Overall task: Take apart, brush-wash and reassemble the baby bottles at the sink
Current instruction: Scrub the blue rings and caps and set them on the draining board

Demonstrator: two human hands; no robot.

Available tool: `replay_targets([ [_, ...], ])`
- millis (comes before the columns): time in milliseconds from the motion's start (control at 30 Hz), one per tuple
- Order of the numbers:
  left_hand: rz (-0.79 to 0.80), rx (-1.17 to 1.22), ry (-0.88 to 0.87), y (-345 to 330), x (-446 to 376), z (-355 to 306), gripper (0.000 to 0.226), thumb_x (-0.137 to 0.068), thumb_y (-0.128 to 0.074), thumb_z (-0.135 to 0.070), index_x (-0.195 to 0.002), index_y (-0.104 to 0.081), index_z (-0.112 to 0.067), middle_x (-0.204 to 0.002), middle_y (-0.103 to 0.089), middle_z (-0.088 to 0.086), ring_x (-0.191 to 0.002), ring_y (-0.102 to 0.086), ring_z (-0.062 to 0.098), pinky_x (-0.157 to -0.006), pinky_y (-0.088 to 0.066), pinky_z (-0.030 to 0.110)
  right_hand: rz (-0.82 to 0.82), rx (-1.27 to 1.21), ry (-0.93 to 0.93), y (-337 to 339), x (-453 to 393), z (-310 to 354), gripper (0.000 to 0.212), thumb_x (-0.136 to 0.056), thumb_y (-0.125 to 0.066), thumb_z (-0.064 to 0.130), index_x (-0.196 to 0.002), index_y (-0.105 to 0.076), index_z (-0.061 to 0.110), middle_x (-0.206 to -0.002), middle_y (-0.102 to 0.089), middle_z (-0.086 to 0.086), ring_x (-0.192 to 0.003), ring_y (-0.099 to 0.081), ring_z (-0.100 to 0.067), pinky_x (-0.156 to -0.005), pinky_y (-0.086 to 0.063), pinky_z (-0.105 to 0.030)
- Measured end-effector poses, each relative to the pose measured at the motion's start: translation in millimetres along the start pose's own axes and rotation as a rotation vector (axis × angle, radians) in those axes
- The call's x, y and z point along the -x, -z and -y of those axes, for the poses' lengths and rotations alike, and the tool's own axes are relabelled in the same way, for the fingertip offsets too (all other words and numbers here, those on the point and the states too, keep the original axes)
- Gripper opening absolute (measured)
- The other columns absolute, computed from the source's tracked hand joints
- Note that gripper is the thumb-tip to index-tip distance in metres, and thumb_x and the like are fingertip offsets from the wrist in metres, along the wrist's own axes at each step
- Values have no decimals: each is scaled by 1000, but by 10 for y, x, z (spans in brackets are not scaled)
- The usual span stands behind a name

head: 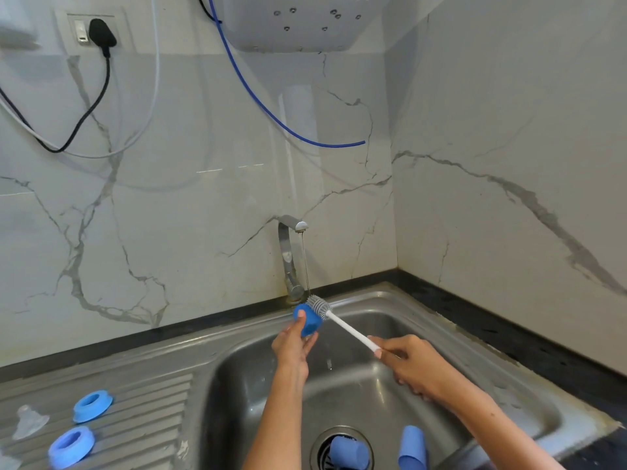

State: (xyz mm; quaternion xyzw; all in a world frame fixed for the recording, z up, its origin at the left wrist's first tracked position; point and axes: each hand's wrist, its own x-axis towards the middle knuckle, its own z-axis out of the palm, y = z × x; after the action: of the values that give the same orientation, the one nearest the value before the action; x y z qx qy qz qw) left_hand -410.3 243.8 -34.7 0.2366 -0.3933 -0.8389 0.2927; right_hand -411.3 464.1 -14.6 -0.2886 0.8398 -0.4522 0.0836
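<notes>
My left hand (292, 344) grips a blue bottle cap (308, 319) over the sink basin (492, 378), under a thin stream from the tap (288, 256). My right hand (412, 362) holds the white handle of a bottle brush (342, 325); its grey bristle head touches the cap's upper edge. Two blue screw rings (92, 406) (71, 446) and a clear teat (29, 422) lie on the ribbed drainboard at the left. Two more blue bottle parts rest in the basin, one on the drain (349, 452) and one to its right (412, 449).
Marble wall panels meet in a corner behind the sink. A black plug and cable (101, 39) and a blue tube (271, 113) hang on the back wall. A dark counter strip (543, 347) borders the sink on the right.
</notes>
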Motion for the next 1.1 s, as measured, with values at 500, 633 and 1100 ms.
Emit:
replay_targets([
  [500, -82, -80, -53, -54, -32, 72, 16, -85, -69, -11, -89, -56, -2, -99, -61, 17, -103, -61, 32, -79, -55, 36, 22, 44, -9, -51, -44, -39, 15, -100, -50, 26, -93, -62, 32, -91, -62, 32, -38, -38, -3, -40, -34, -15],
  [633, -46, -179, -79, -117, -16, 158, 24, -83, -71, -10, -98, -55, -2, -111, -60, 21, -103, -61, 31, -71, -54, 30, -45, 89, 16, -94, -84, -4, 32, -101, -47, 27, -130, -55, 35, -89, -59, 19, -50, -44, -1, -44, -35, -10],
  [1100, -162, -33, 4, -31, 2, 57, 16, -86, -68, -11, -88, -55, -1, -109, -59, 23, -102, -62, 38, -77, -58, 40, 25, 14, -40, -166, -14, 9, 36, -100, -46, 32, -135, -52, 40, -62, -46, 2, -40, -34, -7, -37, -33, -18],
])
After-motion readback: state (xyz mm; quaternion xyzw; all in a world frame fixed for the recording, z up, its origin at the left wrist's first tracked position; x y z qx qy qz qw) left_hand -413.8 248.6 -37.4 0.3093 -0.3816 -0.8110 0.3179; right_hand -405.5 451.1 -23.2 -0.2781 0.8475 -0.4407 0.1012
